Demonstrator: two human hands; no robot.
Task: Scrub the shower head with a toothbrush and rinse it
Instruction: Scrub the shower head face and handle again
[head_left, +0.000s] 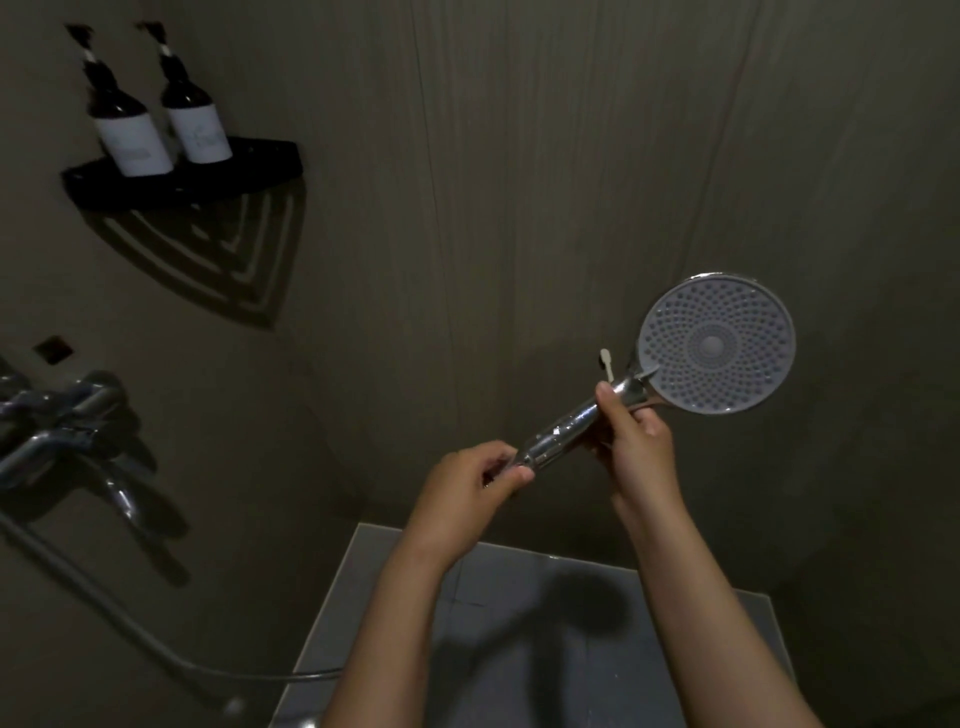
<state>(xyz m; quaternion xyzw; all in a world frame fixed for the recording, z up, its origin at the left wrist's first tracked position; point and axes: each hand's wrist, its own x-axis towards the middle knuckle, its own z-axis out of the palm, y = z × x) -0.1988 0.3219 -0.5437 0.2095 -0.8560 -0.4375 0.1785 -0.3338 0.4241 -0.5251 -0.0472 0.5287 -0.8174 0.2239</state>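
Head view: shower head (717, 343) held up before wall, face toward camera; left hand (467, 480) grips handle base; right hand (636, 434) grips neck plus toothbrush (605, 362); scrubbing pending; next: bring bristles onto face.

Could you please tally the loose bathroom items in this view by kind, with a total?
Pump bottles on the corner shelf: 2
Shower head, held by both hands: 1
Toothbrush, in the right hand: 1
Total: 4
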